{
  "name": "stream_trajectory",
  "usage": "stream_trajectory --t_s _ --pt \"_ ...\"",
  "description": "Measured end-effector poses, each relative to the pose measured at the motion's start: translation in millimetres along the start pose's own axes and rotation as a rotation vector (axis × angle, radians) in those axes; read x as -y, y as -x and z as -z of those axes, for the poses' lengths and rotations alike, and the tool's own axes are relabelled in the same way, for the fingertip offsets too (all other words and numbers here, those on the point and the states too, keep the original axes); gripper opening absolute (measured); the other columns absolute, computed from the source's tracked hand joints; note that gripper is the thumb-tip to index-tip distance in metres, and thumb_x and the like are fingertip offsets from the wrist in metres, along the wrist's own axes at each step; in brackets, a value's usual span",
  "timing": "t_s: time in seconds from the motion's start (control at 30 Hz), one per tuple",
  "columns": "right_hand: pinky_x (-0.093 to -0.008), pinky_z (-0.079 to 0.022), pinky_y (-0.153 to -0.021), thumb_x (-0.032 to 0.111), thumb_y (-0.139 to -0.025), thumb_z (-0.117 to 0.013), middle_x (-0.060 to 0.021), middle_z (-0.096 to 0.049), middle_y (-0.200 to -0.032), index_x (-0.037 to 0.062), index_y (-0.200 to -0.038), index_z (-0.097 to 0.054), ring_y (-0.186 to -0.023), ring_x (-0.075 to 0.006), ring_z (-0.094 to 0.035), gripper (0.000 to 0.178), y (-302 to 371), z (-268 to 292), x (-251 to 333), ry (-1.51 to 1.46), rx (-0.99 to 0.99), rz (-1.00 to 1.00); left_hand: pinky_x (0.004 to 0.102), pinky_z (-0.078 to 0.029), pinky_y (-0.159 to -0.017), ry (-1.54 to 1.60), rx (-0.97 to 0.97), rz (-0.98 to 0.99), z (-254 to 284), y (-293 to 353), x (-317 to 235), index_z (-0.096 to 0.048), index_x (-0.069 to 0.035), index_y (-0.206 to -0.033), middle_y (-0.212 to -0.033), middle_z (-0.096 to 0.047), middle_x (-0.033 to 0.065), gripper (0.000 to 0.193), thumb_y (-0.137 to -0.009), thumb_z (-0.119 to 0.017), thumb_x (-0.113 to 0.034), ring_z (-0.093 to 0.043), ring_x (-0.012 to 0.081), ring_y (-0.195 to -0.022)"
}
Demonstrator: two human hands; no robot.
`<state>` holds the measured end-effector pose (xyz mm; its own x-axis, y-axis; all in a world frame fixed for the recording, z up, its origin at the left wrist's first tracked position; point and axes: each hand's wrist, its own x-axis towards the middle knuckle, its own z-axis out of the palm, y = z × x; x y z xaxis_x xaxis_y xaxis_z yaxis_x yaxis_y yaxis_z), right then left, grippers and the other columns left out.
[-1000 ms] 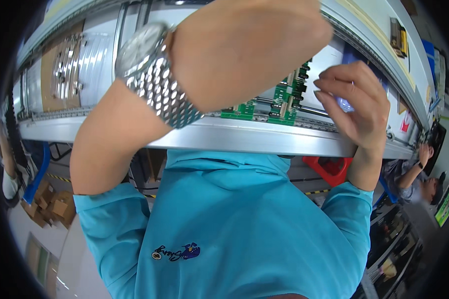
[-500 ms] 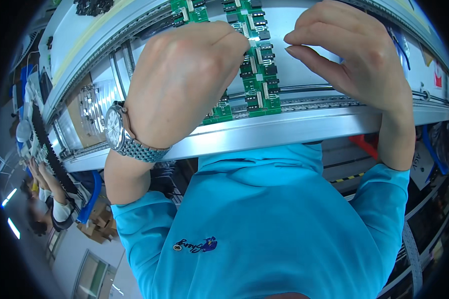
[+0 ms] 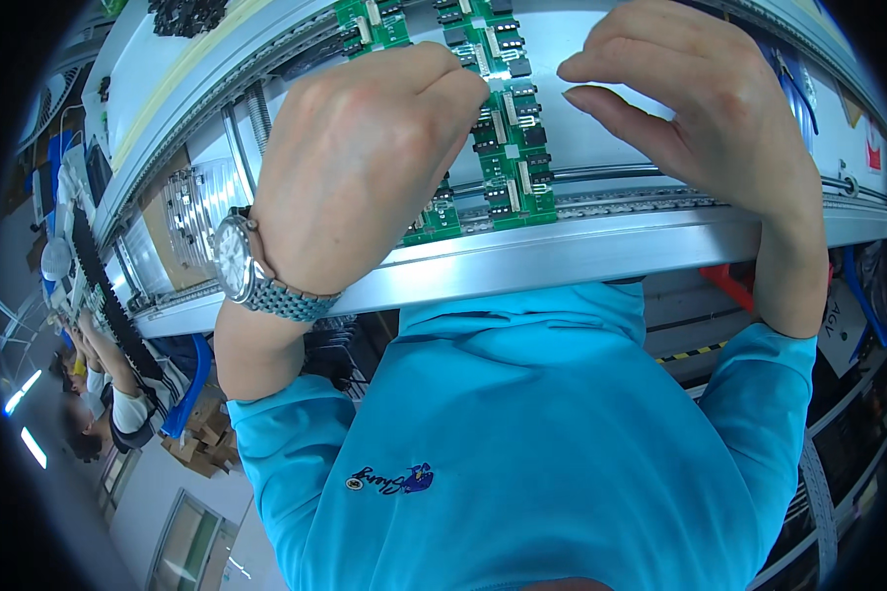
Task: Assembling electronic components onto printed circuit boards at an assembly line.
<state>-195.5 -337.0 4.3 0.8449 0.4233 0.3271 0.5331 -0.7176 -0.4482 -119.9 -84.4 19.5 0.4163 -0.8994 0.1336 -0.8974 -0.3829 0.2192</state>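
A long green circuit board (image 3: 511, 153) with black chips and pale connectors lies across the bench rails. My left hand (image 3: 365, 148), wearing a metal watch (image 3: 238, 258), is closed above it, fingertips bent down at its left edge. What they hold, if anything, is hidden by the back of the hand. Beneath this hand runs a second green circuit board (image 3: 370, 25), showing only at its two ends. Right of the first board my right hand (image 3: 685, 103) hovers. Its thumb and forefinger curve toward each other with a small gap, and nothing shows between them.
A bright metal rail (image 3: 562, 246) borders the bench on my side. At the upper left is a pile of small black parts (image 3: 182, 15). Clear plastic tubes (image 3: 199, 212) lie left of my watch. Another person (image 3: 118, 394) is at the far left.
Both hands keep nearly the same pose over the boards. The whole view has shifted slightly, and the gap at my right fingertips looks much the same.
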Motion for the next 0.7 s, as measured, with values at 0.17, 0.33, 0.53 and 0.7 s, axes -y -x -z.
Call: stream_trajectory --t_s 0.17,0.33,0.53,0.7 --pt "-0.0285 -0.048 -0.062 -0.001 -0.081 -0.079 -0.0066 -0.070 -0.089 0.0002 -0.093 -0.076 -0.073 -0.0182 -0.060 0.012 -16.4 10.7 -6.9 -0.050 0.035 0.026 0.0337 -0.051 -0.065 0.108 -0.162 0.055 2.6 -4.1 23.6 -0.070 -0.005 -0.089 -0.086 -0.066 0.0057 0.006 -0.087 -0.070 -0.010 -0.062 0.0257 -0.068" --pt "-0.0253 -0.047 -0.062 0.005 -0.087 -0.077 -0.0056 -0.071 -0.088 0.0003 -0.098 -0.077 -0.072 -0.0153 -0.059 0.011 -36.1 5.3 -11.5 -0.313 0.108 -0.220 0.0338 -0.054 -0.065 0.127 -0.446 0.335 9.3 -8.5 88.4 -0.078 -0.006 -0.094 -0.089 -0.073 0.0073 0.016 -0.085 -0.074 -0.019 -0.066 0.0264 -0.066" --pt "-0.0294 -0.052 -0.067 0.014 -0.092 -0.072 -0.0084 -0.073 -0.089 0.0030 -0.110 -0.077 -0.070 -0.0172 -0.062 0.021 -146.0 -25.0 -41.5 -0.049 0.034 -0.236 0.0374 -0.055 -0.063 -0.152 -0.619 0.564 -25.4 -24.0 125.8 -0.078 -0.007 -0.086 -0.083 -0.069 0.0109 0.018 -0.083 -0.077 -0.025 -0.066 0.0285 -0.066" --pt "-0.0322 -0.053 -0.072 0.012 -0.091 -0.070 -0.0080 -0.073 -0.093 0.0043 -0.110 -0.076 -0.074 -0.0211 -0.064 0.022 -191.9 -59.7 -50.8 0.097 -0.042 -0.075 0.0400 -0.054 -0.062 -0.191 -0.669 0.577 -37.5 -36.4 118.9 -0.073 -0.006 -0.085 -0.083 -0.064 0.0112 0.014 -0.084 -0.075 -0.020 -0.065 0.0302 -0.066"
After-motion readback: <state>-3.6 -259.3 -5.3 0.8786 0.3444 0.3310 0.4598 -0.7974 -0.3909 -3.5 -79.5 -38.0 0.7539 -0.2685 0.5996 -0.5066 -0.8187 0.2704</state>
